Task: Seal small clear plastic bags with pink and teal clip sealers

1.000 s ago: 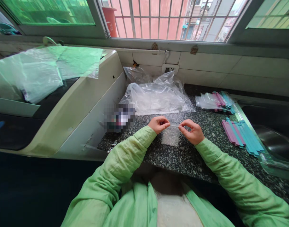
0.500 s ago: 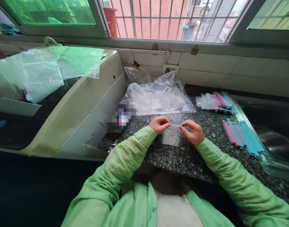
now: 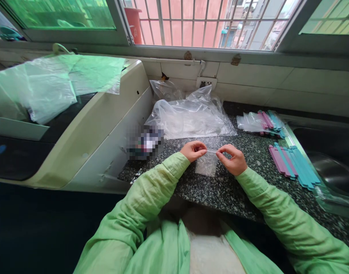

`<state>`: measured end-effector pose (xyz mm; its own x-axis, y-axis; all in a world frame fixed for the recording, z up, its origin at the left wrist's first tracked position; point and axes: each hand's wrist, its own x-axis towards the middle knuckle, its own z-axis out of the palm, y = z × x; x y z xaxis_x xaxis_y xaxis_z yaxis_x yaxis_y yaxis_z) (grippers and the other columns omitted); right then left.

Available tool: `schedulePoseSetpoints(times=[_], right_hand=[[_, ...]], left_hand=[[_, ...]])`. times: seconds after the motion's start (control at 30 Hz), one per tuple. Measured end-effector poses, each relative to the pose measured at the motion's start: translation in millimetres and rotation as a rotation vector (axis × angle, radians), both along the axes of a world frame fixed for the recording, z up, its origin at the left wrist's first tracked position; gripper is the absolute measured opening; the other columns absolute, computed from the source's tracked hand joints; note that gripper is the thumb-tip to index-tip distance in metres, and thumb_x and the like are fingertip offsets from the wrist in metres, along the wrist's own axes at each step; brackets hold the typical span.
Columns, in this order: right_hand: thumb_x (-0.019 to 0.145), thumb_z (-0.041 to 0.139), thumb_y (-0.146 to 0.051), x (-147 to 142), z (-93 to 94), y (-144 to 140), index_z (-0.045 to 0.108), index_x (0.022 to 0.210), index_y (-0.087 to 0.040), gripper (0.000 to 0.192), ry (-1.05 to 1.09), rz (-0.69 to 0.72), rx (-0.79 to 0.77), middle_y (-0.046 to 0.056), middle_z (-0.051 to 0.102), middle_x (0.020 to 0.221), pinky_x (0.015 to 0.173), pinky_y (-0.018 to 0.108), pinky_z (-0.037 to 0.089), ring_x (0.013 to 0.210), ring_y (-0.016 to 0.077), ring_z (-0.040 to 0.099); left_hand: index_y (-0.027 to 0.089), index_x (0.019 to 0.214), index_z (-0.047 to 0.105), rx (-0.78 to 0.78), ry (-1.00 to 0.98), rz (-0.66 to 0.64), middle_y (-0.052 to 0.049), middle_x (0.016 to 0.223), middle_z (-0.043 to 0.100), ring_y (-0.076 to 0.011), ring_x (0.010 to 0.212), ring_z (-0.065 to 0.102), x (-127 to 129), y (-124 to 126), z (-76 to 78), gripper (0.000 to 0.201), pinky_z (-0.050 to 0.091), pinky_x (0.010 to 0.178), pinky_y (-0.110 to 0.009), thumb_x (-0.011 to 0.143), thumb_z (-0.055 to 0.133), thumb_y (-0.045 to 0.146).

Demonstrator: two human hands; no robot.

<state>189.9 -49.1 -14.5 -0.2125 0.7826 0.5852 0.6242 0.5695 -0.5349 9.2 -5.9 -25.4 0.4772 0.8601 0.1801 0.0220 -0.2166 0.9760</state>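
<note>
Left hand point(image 3: 193, 150) and right hand point(image 3: 233, 158) pinching small bag point(image 3: 206, 163) top, probably empty; sticks point(image 3: 294, 166) at 3 o'clock on tabletop point(image 3: 220, 190).

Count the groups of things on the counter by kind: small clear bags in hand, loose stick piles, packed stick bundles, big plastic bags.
Small clear bag, pinched at its top edge by the left hand and right hand: 1
Loose pile of pink and teal sticks: 1
Packed bundle of sticks: 1
Big crumpled plastic bag: 1
Total: 4
</note>
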Motion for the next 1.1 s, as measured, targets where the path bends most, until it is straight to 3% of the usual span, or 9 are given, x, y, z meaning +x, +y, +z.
schedulePoseSetpoints(times=[0.33,0.83,1.1], right_hand=[[0.075,0.054,-0.023,-1.9,1.9,-1.5,0.055,0.064,-0.021,0.011,-0.005,0.022,0.000,0.001,0.060,0.062,0.061,0.029,0.044,0.062,0.0146,0.054],[0.075,0.054,-0.022,-1.4,-0.6,-0.3,0.054,0.065,-0.021,0.010,-0.017,0.022,0.029,0.001,0.059,0.062,0.061,0.029,0.044,0.063,0.0142,0.053],[0.075,0.055,-0.021,-2.2,-3.5,-0.2,0.054,0.065,-0.020,0.010,-0.040,0.039,0.038,0.001,0.058,0.061,0.060,0.028,0.044,0.062,0.0137,0.052]], left_hand=[[0.011,0.061,0.058,0.105,0.050,0.011,0.000,0.057,0.050,-0.0065,0.052,0.041,-2.5,0.3,2.4,0.021,0.033,0.049,-0.020,0.063,0.062,0.032],[0.011,0.061,0.055,0.050,0.079,-0.002,0.002,0.056,0.047,-0.0059,0.052,0.040,-2.3,-0.4,3.8,0.014,0.032,0.050,-0.019,0.063,0.058,0.024],[0.011,0.064,0.055,0.143,0.085,-0.012,0.001,0.060,0.049,-0.0065,0.056,0.043,-0.9,-1.1,1.4,0.011,0.036,0.053,-0.019,0.064,0.057,0.022]])
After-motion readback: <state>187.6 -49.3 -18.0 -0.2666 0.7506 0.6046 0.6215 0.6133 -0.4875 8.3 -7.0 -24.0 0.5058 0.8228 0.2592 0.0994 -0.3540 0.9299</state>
